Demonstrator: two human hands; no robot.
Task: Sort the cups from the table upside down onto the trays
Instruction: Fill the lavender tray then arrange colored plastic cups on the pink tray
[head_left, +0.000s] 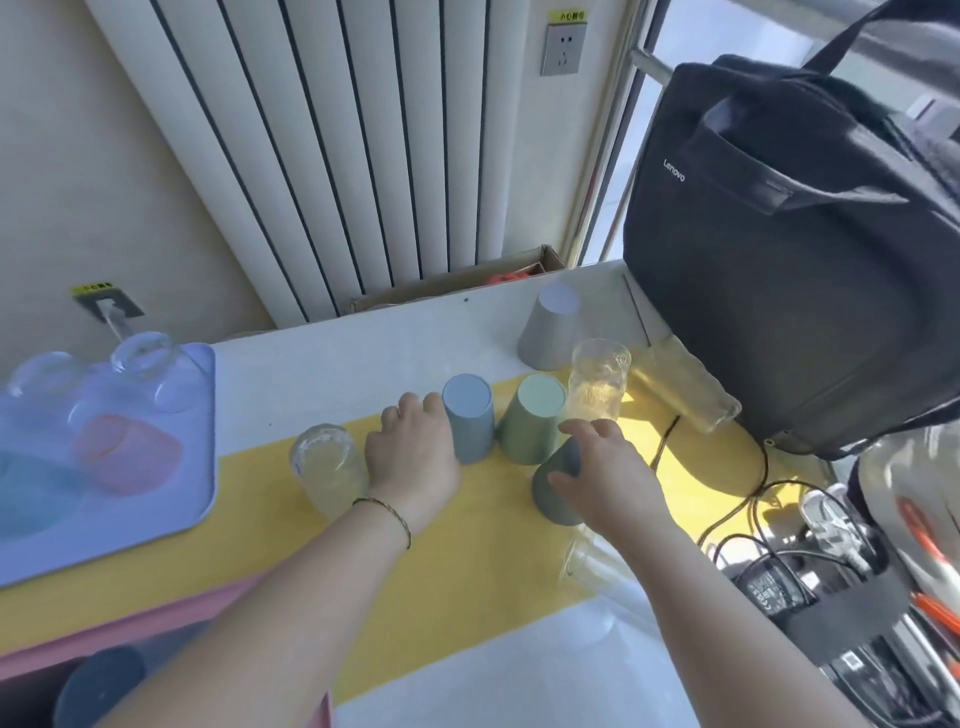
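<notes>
Gripping upright blue cup (467, 423) with left hand (410, 449), nearer the tray (203, 491); clasping dark grey cup (557, 483) with right hand (610, 480), farther from tray.

Pastel cups on a white surface (337, 358) crossed by a yellow band (467, 561).
Centre: pale blue cup (470, 426), sage green cup (530, 428), dark slate cup (556, 488), pale grey cup (550, 332) above. Left: lavender tray (205, 467) with translucent pink cup (130, 452); pink tray (156, 618) below. Upper right: black bag (779, 260). Top: white radiator (363, 130), dark-striped.
</notes>
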